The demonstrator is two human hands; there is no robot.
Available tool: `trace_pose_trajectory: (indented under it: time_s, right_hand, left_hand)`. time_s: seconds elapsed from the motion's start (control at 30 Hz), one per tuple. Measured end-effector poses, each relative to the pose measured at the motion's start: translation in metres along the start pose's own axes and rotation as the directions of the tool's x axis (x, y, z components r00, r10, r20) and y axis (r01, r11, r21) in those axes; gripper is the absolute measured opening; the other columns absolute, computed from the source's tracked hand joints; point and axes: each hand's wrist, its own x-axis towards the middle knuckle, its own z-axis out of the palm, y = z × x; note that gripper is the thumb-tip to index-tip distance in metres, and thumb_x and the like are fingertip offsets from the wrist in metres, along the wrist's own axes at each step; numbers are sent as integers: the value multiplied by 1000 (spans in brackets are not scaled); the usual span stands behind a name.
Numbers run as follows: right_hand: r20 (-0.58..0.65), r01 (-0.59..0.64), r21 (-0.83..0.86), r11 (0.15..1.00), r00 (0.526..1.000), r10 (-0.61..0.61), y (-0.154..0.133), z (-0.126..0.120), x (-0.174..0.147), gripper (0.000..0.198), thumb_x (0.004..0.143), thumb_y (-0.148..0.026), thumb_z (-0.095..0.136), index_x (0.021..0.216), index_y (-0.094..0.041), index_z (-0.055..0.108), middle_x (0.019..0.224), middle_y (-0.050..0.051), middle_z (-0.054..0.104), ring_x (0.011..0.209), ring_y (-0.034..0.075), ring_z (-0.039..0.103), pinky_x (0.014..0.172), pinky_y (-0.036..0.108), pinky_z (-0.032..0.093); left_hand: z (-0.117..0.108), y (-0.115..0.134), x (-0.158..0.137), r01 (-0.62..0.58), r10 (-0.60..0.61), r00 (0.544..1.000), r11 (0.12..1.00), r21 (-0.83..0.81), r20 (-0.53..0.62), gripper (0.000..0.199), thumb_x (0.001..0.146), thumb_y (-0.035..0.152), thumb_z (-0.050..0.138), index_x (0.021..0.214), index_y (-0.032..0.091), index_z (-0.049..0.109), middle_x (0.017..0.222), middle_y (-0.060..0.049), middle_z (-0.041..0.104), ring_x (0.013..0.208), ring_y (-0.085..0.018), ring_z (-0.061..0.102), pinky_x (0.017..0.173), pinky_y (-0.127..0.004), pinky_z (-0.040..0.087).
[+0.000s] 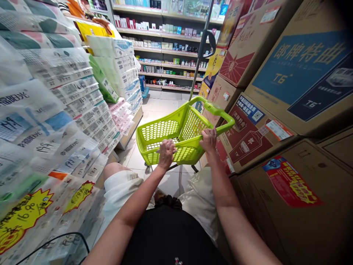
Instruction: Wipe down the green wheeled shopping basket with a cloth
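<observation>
A lime-green plastic shopping cart (190, 150) stands in the aisle in front of my knees, its near side wall towards me. My right hand (209, 140) is closed over the cart's upper rim, near the handle end. My left hand (166, 151) is held curled at the near side rim. Its fingers are bent together, and what lies in them, if anything, I cannot make out. The cart's curved green handle (228, 119) rises to the right of my right hand. Through the grid walls, no goods can be made out inside the basket.
Wrapped tissue packs (82, 99) are stacked high along the left. Cardboard cartons (275, 173) form a wall close on the right. A dark pole with a grip (202, 44) stands behind the cart. Shelves of small goods (168, 48) line the back, beyond the tiled floor (162, 101).
</observation>
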Motion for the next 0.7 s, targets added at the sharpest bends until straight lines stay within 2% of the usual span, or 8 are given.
trace_pose_trajectory:
  time_s: [0.1,0.17,0.27,0.37,0.43,0.5,0.6,0.7]
  right_hand:
    - [0,-11,-5,1000,1000,11,0,4,1,22,70,-9,54,84,-24,64,93,7,63,110,29,48,124,56,23]
    - [-2,-24,-4,1000,1000,24,-3,9,1,22,69,-11,55,84,-24,64,94,7,63,110,29,48,124,57,22]
    - [13,-47,2,999,999,47,-10,13,3,21,68,-11,56,82,-25,63,94,6,63,111,30,48,125,57,19]
    - [45,-58,6,998,997,58,-12,13,3,22,67,-11,55,83,-25,63,94,5,64,114,29,48,126,57,17]
    - [63,-47,10,999,997,46,-8,10,3,24,67,-10,54,84,-25,63,95,5,65,116,29,48,127,57,17]
    - [82,-23,15,1000,996,22,2,7,3,26,68,-9,53,85,-24,64,98,5,67,119,29,47,127,56,16]
    - [96,-10,18,1000,995,8,19,4,5,25,69,-8,53,85,-24,65,103,6,68,121,29,47,128,56,15]
    - [77,-32,14,999,997,31,14,7,6,26,70,-7,53,86,-23,66,106,9,68,120,29,47,127,58,16]
  left_hand:
    - [-40,-45,-27,132,-127,989,990,57,-80,37,76,-3,53,104,19,66,130,-17,51,131,-34,46,109,-51,43]
    - [-59,-60,-34,269,-257,957,960,81,-138,38,74,-2,55,103,19,66,128,-17,49,128,-36,47,108,-53,44]
    - [-54,-43,-20,340,-333,937,939,47,-108,39,75,-1,53,106,19,65,122,-17,51,119,-34,51,104,-50,47]
    - [-26,-4,6,256,-256,966,967,1,20,40,76,-1,51,107,19,66,115,-15,54,112,-32,52,100,-47,49]
    - [-16,10,14,236,-235,970,972,-5,60,43,75,-1,51,109,20,66,115,-15,54,110,-32,52,97,-45,50]
    - [-22,5,8,249,-248,967,969,2,59,46,74,-2,49,111,21,66,117,-15,54,111,-31,51,97,-45,50]
    - [-48,-26,-19,294,-294,955,956,14,24,44,75,-3,49,107,22,66,118,-13,54,114,-30,51,101,-45,49]
    - [-66,-49,-40,351,-351,935,936,-2,-55,32,79,1,52,100,22,65,114,-12,54,113,-30,52,100,-46,50]
